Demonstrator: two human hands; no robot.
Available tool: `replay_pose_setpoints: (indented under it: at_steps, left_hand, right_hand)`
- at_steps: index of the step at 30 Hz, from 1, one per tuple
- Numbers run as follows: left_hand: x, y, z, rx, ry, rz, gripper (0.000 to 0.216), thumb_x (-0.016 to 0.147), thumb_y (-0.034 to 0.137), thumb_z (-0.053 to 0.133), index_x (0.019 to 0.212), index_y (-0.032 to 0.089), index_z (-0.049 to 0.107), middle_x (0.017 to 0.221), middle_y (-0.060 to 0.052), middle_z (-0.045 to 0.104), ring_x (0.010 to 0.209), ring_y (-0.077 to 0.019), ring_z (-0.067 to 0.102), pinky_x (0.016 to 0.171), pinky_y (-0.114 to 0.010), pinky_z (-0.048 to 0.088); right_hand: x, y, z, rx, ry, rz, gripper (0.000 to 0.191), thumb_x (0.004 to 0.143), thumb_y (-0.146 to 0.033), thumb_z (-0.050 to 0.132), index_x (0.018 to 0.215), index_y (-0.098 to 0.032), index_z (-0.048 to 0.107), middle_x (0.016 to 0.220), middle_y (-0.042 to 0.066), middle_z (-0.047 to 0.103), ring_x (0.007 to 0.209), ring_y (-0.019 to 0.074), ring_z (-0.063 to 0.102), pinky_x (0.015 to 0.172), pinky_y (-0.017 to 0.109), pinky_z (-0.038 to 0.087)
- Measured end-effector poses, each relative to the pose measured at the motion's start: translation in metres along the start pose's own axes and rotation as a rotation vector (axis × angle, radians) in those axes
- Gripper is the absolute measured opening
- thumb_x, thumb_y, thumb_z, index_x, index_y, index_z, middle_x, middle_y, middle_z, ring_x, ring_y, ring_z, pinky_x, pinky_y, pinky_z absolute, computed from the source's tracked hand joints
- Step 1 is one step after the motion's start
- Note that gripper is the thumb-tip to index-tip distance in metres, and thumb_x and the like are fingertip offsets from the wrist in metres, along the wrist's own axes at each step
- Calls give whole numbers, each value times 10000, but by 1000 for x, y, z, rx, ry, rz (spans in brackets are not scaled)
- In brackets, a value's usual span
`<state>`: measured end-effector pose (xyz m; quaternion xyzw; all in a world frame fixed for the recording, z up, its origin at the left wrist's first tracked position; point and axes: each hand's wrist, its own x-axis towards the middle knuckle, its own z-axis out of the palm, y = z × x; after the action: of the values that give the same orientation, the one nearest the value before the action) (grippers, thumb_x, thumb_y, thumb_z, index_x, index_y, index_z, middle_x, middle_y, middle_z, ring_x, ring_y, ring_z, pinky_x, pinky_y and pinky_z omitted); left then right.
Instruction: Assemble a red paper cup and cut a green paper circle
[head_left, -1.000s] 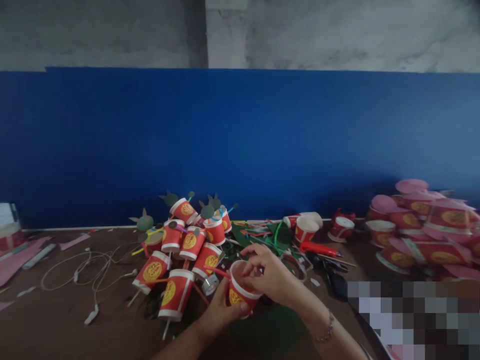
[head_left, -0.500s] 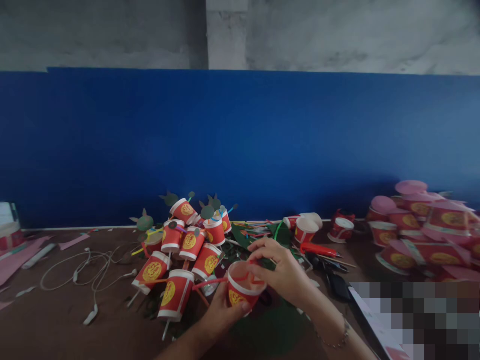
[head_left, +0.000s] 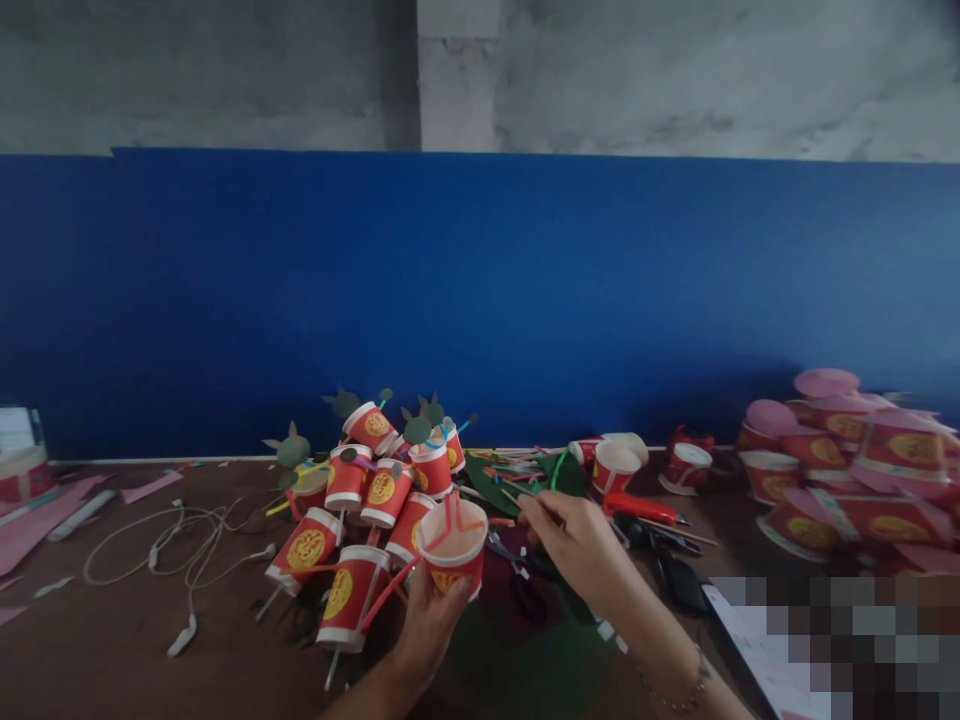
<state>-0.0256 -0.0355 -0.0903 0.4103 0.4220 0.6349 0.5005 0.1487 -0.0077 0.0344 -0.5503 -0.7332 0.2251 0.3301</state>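
Note:
My left hand [head_left: 431,625] is closed round a red paper cup [head_left: 452,560] with a white rim and a yellow emblem. A bent red-orange drinking straw [head_left: 449,512] stands inside the cup, and a pinkish-red straw piece [head_left: 391,592] sticks out of its left side. To the right of the cup, my right hand [head_left: 566,535] pinches a thin pale stick [head_left: 512,496], whose tip points up and left. Below that hand, scissors [head_left: 517,570] lie on the table, their handles in shadow.
Left of the cup is a pile of red cups [head_left: 352,597] with straws and green animal heads. White earphones [head_left: 184,632] lie farther left. On the right are a red glue gun [head_left: 641,507], a black object [head_left: 679,578] and stacked pink-and-red cups [head_left: 814,530]. A blue panel [head_left: 480,300] stands behind.
The cup has moved left and up in my left hand. My right hand has come out of the cup to its right, and a thin stick now shows at its fingertips.

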Motion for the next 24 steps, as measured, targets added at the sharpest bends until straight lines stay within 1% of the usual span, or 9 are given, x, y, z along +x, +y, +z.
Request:
replay_pose_setpoints:
  at_steps: [2, 4, 7, 11, 15, 16, 18, 21, 24]
  left_hand:
    - [-1, -1, 1, -47, 15, 0, 609, 604, 485, 756, 1094, 166, 590, 1104, -120, 638, 1058, -288, 563, 946, -396, 421]
    - [-2, -1, 3, -80, 3, -9, 614, 588, 464, 771, 1097, 168, 597, 1098, -121, 646, 1042, -288, 576, 929, -383, 438]
    - [-2, 2, 4, -64, -29, -40, 589, 579, 459, 778, 1062, 161, 619, 1056, -120, 665, 1005, -285, 595, 895, -367, 462]
    - [-1, 2, 3, -21, -72, -36, 539, 581, 476, 771, 989, 146, 649, 983, -113, 682, 960, -276, 601, 877, -355, 462]
    - [-2, -4, 1, -52, 21, -47, 550, 565, 458, 786, 999, 158, 634, 1030, -113, 665, 1010, -280, 581, 903, -366, 442]
    - [-2, -6, 0, -52, 27, -52, 547, 574, 449, 784, 1011, 161, 626, 1047, -114, 660, 1025, -279, 574, 915, -370, 434]
    - [-1, -8, -2, -37, -6, -45, 546, 583, 439, 782, 1022, 160, 619, 1061, -117, 652, 1044, -280, 564, 929, -372, 424]
    - [0, -9, -4, -1, -37, -2, 552, 597, 444, 771, 1044, 161, 614, 1066, -112, 647, 1045, -279, 558, 928, -365, 426]
    - [1, -5, -3, 28, -58, 15, 544, 621, 443, 755, 1065, 162, 615, 1043, -109, 651, 1040, -275, 557, 924, -356, 427]
  right_hand:
    - [3, 5, 9, -8, -146, 37, 501, 893, -470, 376, 527, -171, 543, 474, 2, 512, 476, 126, 467, 491, 241, 309]
    - [5, 8, 19, 73, -200, 30, 496, 884, -472, 374, 525, -163, 522, 467, -17, 456, 472, 112, 415, 473, 236, 266]
    - [8, 9, 30, 242, -158, 2, 395, 840, -435, 445, 589, -147, 546, 527, -32, 428, 524, 101, 377, 488, 224, 258]
    - [8, 7, 34, 406, -163, 61, 325, 772, -411, 541, 627, -127, 604, 548, -28, 460, 540, 99, 374, 494, 215, 274]
    - [8, 7, 36, 536, -175, 156, 344, 726, -451, 581, 662, -119, 642, 542, -23, 498, 515, 95, 387, 485, 213, 271]
    - [9, 6, 36, 568, -178, 177, 340, 714, -449, 590, 669, -117, 645, 544, -21, 510, 512, 94, 393, 488, 212, 273]
    - [9, 6, 37, 614, -176, 207, 320, 699, -430, 601, 674, -113, 639, 549, -18, 522, 508, 90, 397, 489, 210, 276]
    - [9, 6, 38, 602, -169, 173, 282, 711, -392, 591, 670, -114, 615, 547, -23, 509, 506, 86, 392, 483, 207, 273]
    - [7, 7, 37, 443, -156, 34, 229, 770, -329, 533, 678, -128, 589, 578, -15, 517, 538, 103, 425, 498, 212, 298]
